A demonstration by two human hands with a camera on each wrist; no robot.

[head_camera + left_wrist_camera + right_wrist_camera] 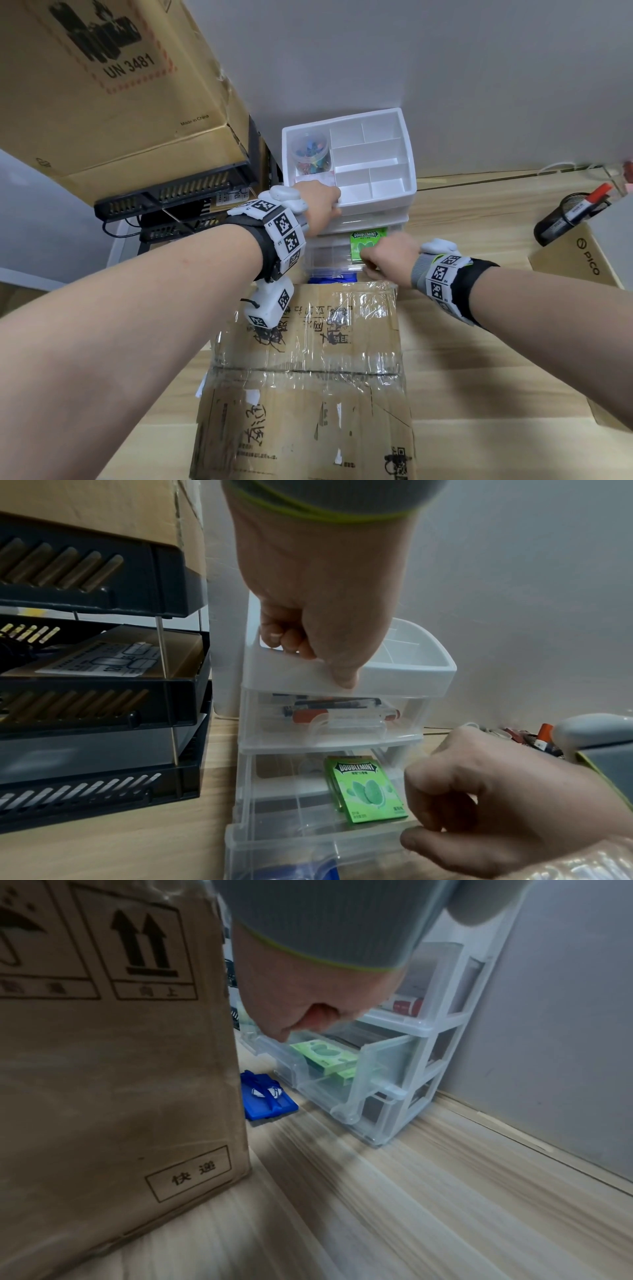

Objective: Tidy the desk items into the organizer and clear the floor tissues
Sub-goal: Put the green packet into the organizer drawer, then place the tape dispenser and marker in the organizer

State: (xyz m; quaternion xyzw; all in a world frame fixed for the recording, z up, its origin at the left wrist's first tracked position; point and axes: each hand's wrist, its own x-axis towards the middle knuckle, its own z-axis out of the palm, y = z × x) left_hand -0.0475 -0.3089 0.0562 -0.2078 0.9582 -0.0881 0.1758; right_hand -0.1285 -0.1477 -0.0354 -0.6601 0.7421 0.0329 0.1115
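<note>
A pale wooden desk [479,359] runs up to a grey wall, and the white drawer organizer [407,192] stands against it.

The left hand [318,593] has its fingers [291,639] curled over the front rim of the organizer's top tray, thumb pressed on the outside, holding the unit steady. The right hand [507,813] has its fingers curled at the front lip of the pulled-out middle drawer [308,840], apparently gripping it; whether they fully close on the lip I cannot tell. Inside that drawer lies the green Doublemint pack [366,788], flat, toward its right side. The drawer above holds markers [335,710]. A blue item [267,1096] lies on the desk just in front of the organizer, beside a taped cardboard box [308,377]. A mesh pen cup [568,212] lies tipped well off to the right.

The step looks like closing the drawer on the pack. Push straight along the runners with the lip held level, and keep the left hand bracing the top so the light frame does not slide toward the wall or tilt.
</note>
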